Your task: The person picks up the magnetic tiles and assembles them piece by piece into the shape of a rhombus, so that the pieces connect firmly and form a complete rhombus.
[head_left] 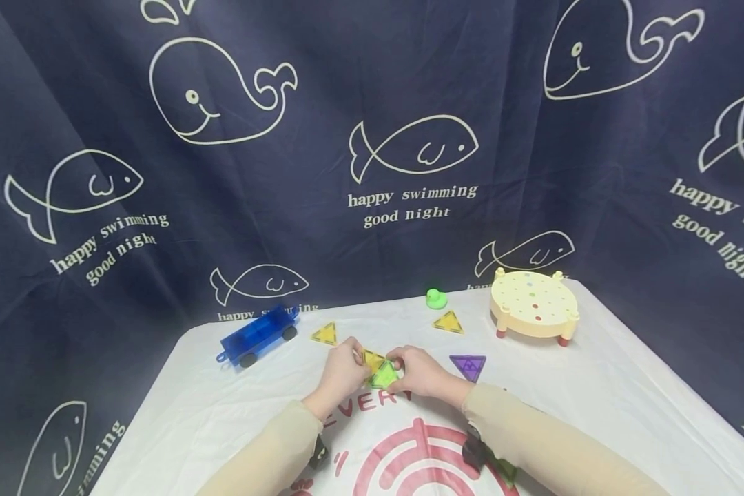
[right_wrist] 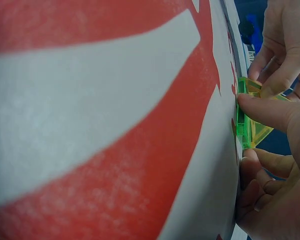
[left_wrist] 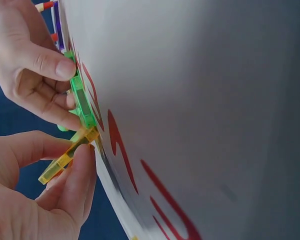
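Observation:
My left hand (head_left: 345, 372) pinches a yellow triangular magnetic tile (left_wrist: 70, 155) between thumb and fingers, and the tile tilts up from the table. Beside it, my right hand (head_left: 423, 372) grips a green triangular magnetic tile (left_wrist: 82, 97) by its edges, thumb on one side and fingers on the other. The two tiles meet along one edge in the left wrist view. From the right wrist, the green tile (right_wrist: 243, 117) lies low by the white tablecloth, with the yellow one rising behind it.
Behind the hands lie two more yellow triangles (head_left: 325, 333) and a green duck (head_left: 436, 299). A blue wheeled toy car base (head_left: 260, 336) stands at the left. At the right are a purple triangle (head_left: 468, 366) and a round cream pegged stand (head_left: 534, 303) on short legs.

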Action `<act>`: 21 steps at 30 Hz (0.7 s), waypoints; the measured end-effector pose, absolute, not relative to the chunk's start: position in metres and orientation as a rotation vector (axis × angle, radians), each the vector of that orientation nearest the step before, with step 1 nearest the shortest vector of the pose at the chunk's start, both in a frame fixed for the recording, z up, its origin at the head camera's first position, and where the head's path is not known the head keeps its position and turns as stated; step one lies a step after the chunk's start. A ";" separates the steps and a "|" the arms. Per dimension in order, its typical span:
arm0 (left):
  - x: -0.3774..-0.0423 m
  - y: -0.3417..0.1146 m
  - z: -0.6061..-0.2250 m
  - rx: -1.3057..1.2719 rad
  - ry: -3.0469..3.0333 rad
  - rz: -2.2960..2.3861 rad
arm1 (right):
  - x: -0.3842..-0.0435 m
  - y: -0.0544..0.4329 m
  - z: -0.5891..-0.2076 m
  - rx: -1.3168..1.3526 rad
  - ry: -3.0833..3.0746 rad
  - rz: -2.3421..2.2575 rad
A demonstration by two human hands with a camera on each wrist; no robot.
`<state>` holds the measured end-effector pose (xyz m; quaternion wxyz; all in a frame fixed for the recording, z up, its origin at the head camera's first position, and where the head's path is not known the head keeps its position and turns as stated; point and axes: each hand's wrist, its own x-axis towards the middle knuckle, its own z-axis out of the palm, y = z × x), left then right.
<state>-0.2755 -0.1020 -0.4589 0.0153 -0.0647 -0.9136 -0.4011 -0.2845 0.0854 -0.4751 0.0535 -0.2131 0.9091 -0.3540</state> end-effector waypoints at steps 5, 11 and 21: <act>-0.273 -0.099 -0.457 -0.204 -2.851 -1.192 | -0.285 0.086 -0.475 -0.643 2.762 -1.074; -0.271 -0.098 -0.458 -0.191 -2.864 -1.258 | -0.284 0.085 -0.474 -0.650 2.764 -1.071; -0.273 -0.100 -0.458 -0.222 -2.901 -1.280 | -0.285 0.087 -0.473 -0.691 2.736 -1.050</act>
